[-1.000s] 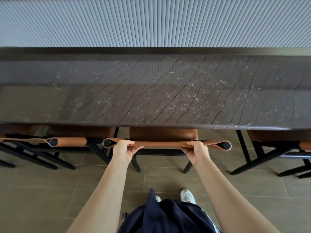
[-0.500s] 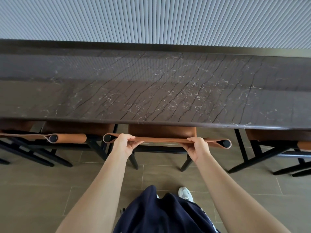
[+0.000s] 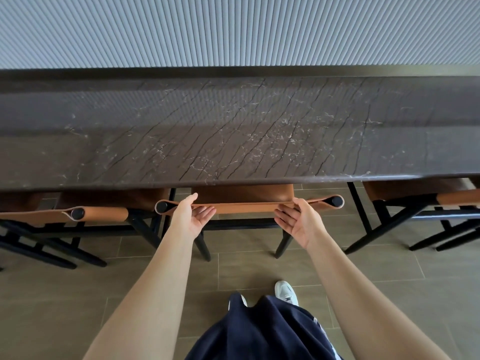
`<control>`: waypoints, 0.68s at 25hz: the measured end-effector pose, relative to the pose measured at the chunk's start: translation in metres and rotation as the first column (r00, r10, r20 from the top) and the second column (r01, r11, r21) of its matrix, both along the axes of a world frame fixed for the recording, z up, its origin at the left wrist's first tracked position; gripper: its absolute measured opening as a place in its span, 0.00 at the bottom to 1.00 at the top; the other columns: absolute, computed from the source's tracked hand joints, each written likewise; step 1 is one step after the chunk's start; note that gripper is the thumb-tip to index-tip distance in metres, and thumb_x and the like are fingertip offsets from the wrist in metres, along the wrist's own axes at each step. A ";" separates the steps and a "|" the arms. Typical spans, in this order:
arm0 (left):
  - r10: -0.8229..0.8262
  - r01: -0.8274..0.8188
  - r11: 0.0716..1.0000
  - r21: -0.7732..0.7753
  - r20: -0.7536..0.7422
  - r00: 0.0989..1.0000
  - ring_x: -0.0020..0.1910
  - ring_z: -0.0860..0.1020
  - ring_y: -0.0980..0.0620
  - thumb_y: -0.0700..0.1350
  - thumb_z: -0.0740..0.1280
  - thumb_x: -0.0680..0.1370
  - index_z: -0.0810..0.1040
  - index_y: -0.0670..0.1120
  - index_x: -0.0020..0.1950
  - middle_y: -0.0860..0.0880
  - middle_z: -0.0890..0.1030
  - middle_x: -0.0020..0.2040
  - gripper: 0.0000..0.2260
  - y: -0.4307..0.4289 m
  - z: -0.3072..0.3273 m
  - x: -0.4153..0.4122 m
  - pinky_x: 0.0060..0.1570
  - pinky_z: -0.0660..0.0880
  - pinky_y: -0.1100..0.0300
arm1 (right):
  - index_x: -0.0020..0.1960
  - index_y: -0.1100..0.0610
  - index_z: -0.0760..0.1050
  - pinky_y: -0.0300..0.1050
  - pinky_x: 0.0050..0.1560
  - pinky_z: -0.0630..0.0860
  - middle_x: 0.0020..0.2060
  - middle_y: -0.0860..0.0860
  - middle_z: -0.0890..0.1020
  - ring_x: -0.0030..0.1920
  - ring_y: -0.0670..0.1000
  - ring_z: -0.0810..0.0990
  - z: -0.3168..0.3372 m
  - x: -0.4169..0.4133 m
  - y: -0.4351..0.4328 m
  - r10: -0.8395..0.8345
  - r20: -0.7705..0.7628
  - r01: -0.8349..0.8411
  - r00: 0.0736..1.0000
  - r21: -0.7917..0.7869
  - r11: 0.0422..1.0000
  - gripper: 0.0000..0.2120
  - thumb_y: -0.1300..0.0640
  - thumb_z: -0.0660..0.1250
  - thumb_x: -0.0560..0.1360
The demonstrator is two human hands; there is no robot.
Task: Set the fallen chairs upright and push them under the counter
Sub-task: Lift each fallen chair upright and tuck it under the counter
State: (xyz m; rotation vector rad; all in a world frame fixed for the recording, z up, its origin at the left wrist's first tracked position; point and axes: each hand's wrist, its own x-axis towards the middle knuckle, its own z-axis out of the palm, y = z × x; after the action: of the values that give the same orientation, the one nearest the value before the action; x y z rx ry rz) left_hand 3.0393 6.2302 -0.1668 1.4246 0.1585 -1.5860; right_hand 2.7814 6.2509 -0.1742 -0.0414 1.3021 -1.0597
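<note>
A chair with a tan leather backrest [image 3: 246, 206] and black legs stands upright in front of me, its seat tucked under the dark marble counter [image 3: 233, 131]. My left hand [image 3: 191, 216] is at the left part of the backrest with fingers relaxed and thumb up, palm turned inward. My right hand [image 3: 298, 220] mirrors it at the right part, fingers loosened, thumb by the top edge. Neither hand clasps the leather.
A second tan chair [image 3: 98, 213] stands upright under the counter on the left, and a third chair [image 3: 457, 197] on the right. Ribbed grey wall panelling [image 3: 233, 29] rises behind the counter. Brown floor tiles [image 3: 246, 266] and my white shoe [image 3: 285, 292] lie below.
The chair slid further under the counter. Both hands, which gripped the backrest earlier, have loosened and opened their fingers.
</note>
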 end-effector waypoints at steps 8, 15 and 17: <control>-0.275 0.285 0.954 -0.096 0.100 0.956 0.58 0.78 0.42 0.46 0.65 0.80 0.74 0.42 0.60 0.41 0.79 0.58 0.12 0.031 0.008 -0.037 0.53 0.78 0.45 | 0.61 0.59 0.76 0.49 0.44 0.82 0.50 0.57 0.85 0.52 0.56 0.84 0.013 -0.020 0.035 0.061 -0.092 -0.068 0.994 -0.074 0.995 0.12 0.56 0.62 0.80; -0.461 0.535 0.806 -0.252 0.301 0.835 0.58 0.80 0.49 0.47 0.62 0.81 0.75 0.45 0.63 0.47 0.82 0.58 0.12 0.057 0.024 -0.103 0.50 0.77 0.53 | 0.57 0.53 0.78 0.49 0.47 0.80 0.49 0.57 0.86 0.51 0.55 0.85 0.036 -0.076 0.074 0.021 -0.233 -0.060 0.972 -0.162 0.985 0.08 0.56 0.64 0.80; -0.473 0.568 0.775 -0.276 0.342 0.812 0.57 0.80 0.50 0.47 0.62 0.81 0.76 0.46 0.62 0.48 0.82 0.56 0.11 0.067 0.031 -0.127 0.51 0.77 0.54 | 0.57 0.51 0.79 0.49 0.49 0.79 0.49 0.56 0.86 0.52 0.55 0.85 0.044 -0.100 0.091 0.010 -0.253 -0.060 0.968 -0.190 0.980 0.08 0.56 0.63 0.80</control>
State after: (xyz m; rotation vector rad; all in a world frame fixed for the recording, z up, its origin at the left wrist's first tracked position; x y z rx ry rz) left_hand 2.9121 6.2977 -0.1360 1.4193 -0.7258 -1.7292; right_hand 2.6809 6.3417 -0.1305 -0.3565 1.4123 -1.1769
